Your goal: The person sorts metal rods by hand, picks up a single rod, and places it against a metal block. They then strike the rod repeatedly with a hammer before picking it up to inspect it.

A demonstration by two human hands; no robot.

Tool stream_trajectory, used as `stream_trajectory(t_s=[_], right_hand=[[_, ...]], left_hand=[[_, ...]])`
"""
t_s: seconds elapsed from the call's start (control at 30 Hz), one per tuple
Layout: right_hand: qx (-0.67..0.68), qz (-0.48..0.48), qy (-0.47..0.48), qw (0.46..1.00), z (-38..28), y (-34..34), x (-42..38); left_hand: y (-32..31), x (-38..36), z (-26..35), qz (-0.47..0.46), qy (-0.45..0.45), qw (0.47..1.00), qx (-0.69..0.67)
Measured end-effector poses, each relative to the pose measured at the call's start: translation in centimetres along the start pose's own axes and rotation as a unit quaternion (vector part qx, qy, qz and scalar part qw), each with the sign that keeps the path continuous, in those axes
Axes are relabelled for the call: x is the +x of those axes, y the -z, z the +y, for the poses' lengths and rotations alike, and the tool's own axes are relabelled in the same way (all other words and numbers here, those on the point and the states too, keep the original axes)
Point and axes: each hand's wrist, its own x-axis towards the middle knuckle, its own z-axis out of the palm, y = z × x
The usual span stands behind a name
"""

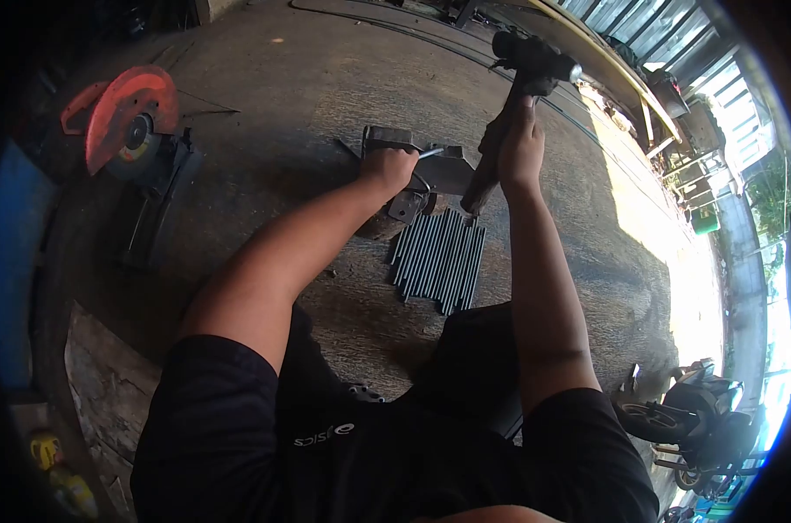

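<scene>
My left hand (390, 169) is closed around a thin metal rod (431, 152), whose end sticks out to the right over a dark steel block (452, 177). My right hand (521, 150) grips the handle of a hammer (535, 67), with the head up and away from the block. Just below the block, a row of thin metal rods (439, 261) lies side by side on the ground, close to my knees. A dark metal piece with a hole (404, 207) sits under my left wrist. My fingers hide part of the held rod.
A cut-off saw with a red guard (134, 118) stands at the left. Long thin bars (395, 26) lie across the far ground. A motorcycle (701, 418) is parked at the lower right, and a blue panel (12, 261) is at the left edge.
</scene>
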Motion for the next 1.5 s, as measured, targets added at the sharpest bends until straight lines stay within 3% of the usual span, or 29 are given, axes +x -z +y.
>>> stream_trajectory(t_s=[0.07,0.13,0.17,0.2,0.27,0.33,0.4,0.5,0.6,0.63,0.7,0.73,0.77,0.8,0.83,0.87,0.93,0.97,1.03,1.1,1.13,1.2,1.27,1.37,1.4,1.43,1.47,1.5], right_hand=[[-0.172,0.087,0.156,0.969,2.9,-0.3,-0.3],[-0.254,0.031,-0.075,0.964,7.6,-0.2,-1.1],[-0.399,-0.012,-0.140,0.906,11.4,0.5,-0.4],[-0.399,-0.007,-0.138,0.906,11.1,1.0,-0.8],[-0.229,-0.011,-0.273,0.934,10.5,1.1,-1.3],[-0.226,-0.044,-0.275,0.934,9.0,2.1,-1.8],[-0.063,0.035,-0.296,0.952,8.4,2.1,0.0],[0.071,0.056,-0.163,0.983,1.9,1.9,0.4],[0.089,0.055,-0.041,0.994,-1.1,2.6,1.1],[0.088,0.055,-0.042,0.994,-0.7,2.6,1.1],[0.062,0.049,0.049,0.996,2.2,2.7,1.1],[-0.081,0.064,0.041,0.994,6.2,3.8,2.3],[-0.181,0.048,-0.017,0.982,7.2,3.2,1.1],[-0.316,-0.009,-0.156,0.936,7.1,2.6,-0.1],[-0.426,-0.091,-0.180,0.882,10.9,3.2,0.3],[-0.404,-0.035,-0.146,0.902,14.3,3.5,0.0],[-0.260,-0.026,-0.276,0.925,8.8,1.5,-2.2],[-0.259,-0.027,-0.284,0.923,9.1,1.9,-2.6],[-0.186,-0.027,-0.268,0.945,7.9,2.2,-1.3],[-0.129,0.016,-0.198,0.972,4.1,2.1,-1.1],[-0.127,0.029,-0.107,0.986,3.2,2.4,-0.3],[0.016,0.026,-0.040,0.999,-0.1,2.3,0.2],[0.035,0.046,0.065,0.996,-1.4,2.3,0.6],[-0.045,0.075,0.129,0.988,4.3,2.6,1.5],[-0.176,0.098,0.111,0.973,5.7,2.0,0.1],[-0.230,0.052,-0.075,0.969,5.7,1.1,-1.6],[-0.287,-0.029,-0.224,0.931,10.0,1.9,-0.7],[-0.343,-0.042,-0.211,0.915,13.2,2.7,-0.3]], left_hand=[[-0.1,0.0,-0.1,0.001,0.005,1.000,-0.007],[-0.4,-0.1,-0.1,0.002,0.006,1.000,-0.015],[-0.6,0.0,-0.1,-0.008,-0.003,1.000,0.004],[-0.4,0.3,0.0,-0.015,-0.012,1.000,0.025],[0.1,0.6,0.0,0.000,-0.008,0.999,0.032],[-0.2,-0.4,0.4,0.013,-0.016,1.000,0.015],[0.5,0.3,0.5,-0.020,0.007,1.000,0.017],[-0.1,0.2,0.2,-0.015,0.029,0.999,-0.034],[0.4,0.5,1.0,-0.069,0.077,0.994,-0.031],[0.5,0.7,1.2,-0.070,0.077,0.994,-0.032],[0.4,0.7,1.5,-0.065,0.086,0.993,-0.044],[0.6,0.6,1.6,-0.069,0.086,0.993,-0.045],[1.0,0.8,1.6,-0.102,0.094,0.989,-0.044],[1.3,1.0,1.9,-0.134,0.100,0.985,-0.042],[0.9,0.9,2.3,-0.132,0.096,0.986,-0.041],[0.2,1.0,2.4,-0.116,0.097,0.988,-0.024],[0.5,1.5,1.8,-0.095,0.102,0.990,-0.003],[0.1,0.8,1.7,-0.094,0.082,0.992,0.002],[-0.1,0.7,1.8,-0.086,0.072,0.994,0.006],[-1.0,0.5,1.3,-0.060,0.059,0.996,-0.014],[-1.2,0.7,0.8,-0.028,0.047,0.998,-0.032],[-1.3,0.7,1.1,-0.045,0.067,0.996,-0.026],[-1.1,1.0,0.9,-0.040,0.066,0.996,-0.036],[-0.6,0.7,1.2,-0.044,0.070,0.996,-0.036],[-0.1,0.5,1.3,-0.045,0.069,0.996,-0.035],[0.7,0.2,1.6,-0.063,0.067,0.995,-0.024],[1.2,0.2,1.9,-0.082,0.062,0.995,-0.012],[1.0,0.8,1.9,-0.102,0.085,0.991,-0.031]])
